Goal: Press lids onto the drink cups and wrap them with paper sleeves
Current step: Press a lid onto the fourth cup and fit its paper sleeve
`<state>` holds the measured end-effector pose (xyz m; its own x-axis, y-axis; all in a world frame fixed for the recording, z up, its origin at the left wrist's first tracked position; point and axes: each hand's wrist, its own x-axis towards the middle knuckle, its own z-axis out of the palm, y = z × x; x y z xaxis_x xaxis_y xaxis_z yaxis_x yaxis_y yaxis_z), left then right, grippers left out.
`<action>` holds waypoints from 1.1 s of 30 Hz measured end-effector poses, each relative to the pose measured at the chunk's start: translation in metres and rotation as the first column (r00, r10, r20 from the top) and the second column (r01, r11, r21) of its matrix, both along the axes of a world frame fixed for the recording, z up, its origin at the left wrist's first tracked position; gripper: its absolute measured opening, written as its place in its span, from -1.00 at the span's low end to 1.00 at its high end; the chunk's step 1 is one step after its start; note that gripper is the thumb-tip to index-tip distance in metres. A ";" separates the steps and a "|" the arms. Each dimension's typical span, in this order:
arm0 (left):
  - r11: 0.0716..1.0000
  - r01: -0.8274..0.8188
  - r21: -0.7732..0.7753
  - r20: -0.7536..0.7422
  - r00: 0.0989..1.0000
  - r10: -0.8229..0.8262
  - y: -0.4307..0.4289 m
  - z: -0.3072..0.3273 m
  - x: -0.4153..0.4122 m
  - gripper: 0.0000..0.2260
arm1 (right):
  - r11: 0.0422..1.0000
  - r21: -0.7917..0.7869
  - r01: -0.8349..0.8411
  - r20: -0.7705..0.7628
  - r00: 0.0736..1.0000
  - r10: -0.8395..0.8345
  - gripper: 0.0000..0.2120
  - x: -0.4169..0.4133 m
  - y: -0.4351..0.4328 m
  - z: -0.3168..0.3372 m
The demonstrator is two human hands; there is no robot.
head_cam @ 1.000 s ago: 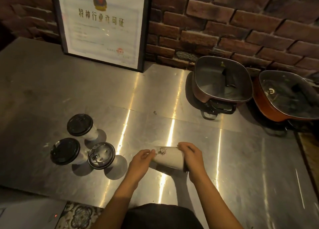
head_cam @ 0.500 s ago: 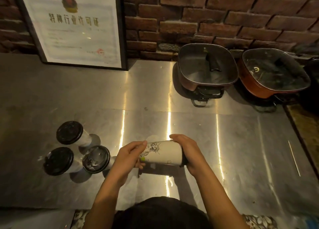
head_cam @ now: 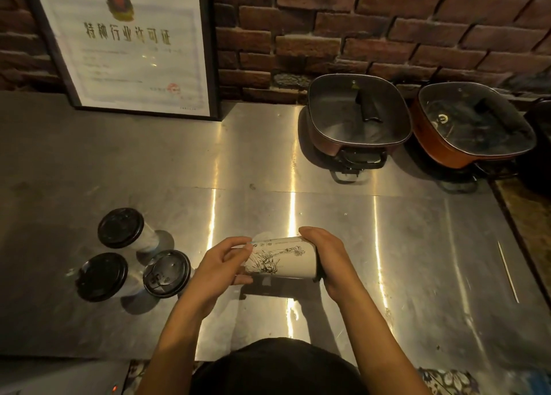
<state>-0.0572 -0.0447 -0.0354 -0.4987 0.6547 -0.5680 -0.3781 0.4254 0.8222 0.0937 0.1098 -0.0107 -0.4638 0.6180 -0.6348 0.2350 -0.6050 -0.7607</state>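
Note:
I hold a cup (head_cam: pixel 283 259) on its side above the steel counter (head_cam: pixel 343 230), wrapped in a white paper sleeve printed with a line drawing. My right hand (head_cam: pixel 328 257) grips its lidded end, the black lid mostly hidden under the palm. My left hand (head_cam: pixel 222 265) pinches the sleeve's edge at the cup's narrow end. To the left stand three upright cups with black lids: one at the back (head_cam: pixel 120 227), one at front left (head_cam: pixel 103 276), one at front right (head_cam: pixel 167 273).
A framed certificate (head_cam: pixel 125 43) leans on the brick wall at back left. Two lidded electric hot pots (head_cam: pixel 357 117) (head_cam: pixel 474 126) sit at back right. A thin stick (head_cam: pixel 508 271) lies on the counter's right side. The counter's near edge runs below my arms.
The cup has been lifted off the counter and turned, so the sleeve's drawing now faces up. My left hand has closed further around the narrow end. The view has shifted.

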 end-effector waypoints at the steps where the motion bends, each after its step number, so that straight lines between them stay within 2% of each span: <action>1: 1.000 -0.003 -0.016 0.003 1.000 0.003 0.001 0.000 0.001 -0.81 | 1.000 0.002 0.000 -0.002 1.000 0.000 -0.77 0.000 0.000 0.000; 7: 0.999 0.001 0.035 -0.005 1.000 -0.001 0.001 0.004 0.000 -0.76 | 0.999 0.042 -0.004 0.006 1.000 0.003 -0.84 -0.001 0.001 0.002; 10: 0.999 -0.037 0.009 -0.015 0.999 0.037 0.003 0.005 0.000 -0.80 | 0.999 0.051 -0.001 -0.006 1.000 0.001 -0.82 -0.002 0.000 0.003; 14: 0.998 -0.016 0.065 -0.031 0.999 0.018 0.001 0.006 -0.002 -0.80 | 0.998 0.062 -0.011 -0.020 1.000 0.012 -0.81 -0.003 -0.001 0.005; 18: 1.000 -0.008 0.014 -0.073 0.997 0.009 0.003 0.009 0.000 -0.80 | 0.999 0.055 -0.001 -0.034 0.999 0.003 -0.79 -0.001 0.000 0.006; 22: 0.998 0.023 0.064 -0.103 0.995 -0.016 0.002 0.006 0.001 -0.77 | 0.997 0.081 -0.001 -0.029 1.000 0.003 -0.80 0.000 0.002 0.007; 26: 0.999 0.028 0.031 -0.121 0.992 -0.024 0.006 0.011 0.004 -0.81 | 0.997 0.077 0.008 -0.023 1.000 -0.007 -0.79 0.001 0.004 0.008; 30: 0.997 0.038 0.071 -0.144 0.989 -0.028 0.004 0.009 0.005 -0.74 | 0.995 0.103 0.005 -0.016 1.000 -0.003 -0.77 0.002 0.003 0.007; 33: 0.999 0.031 0.023 -0.144 0.989 -0.027 0.006 0.012 0.007 -0.79 | 0.996 0.084 0.015 -0.024 1.000 -0.013 -0.76 0.002 0.003 0.007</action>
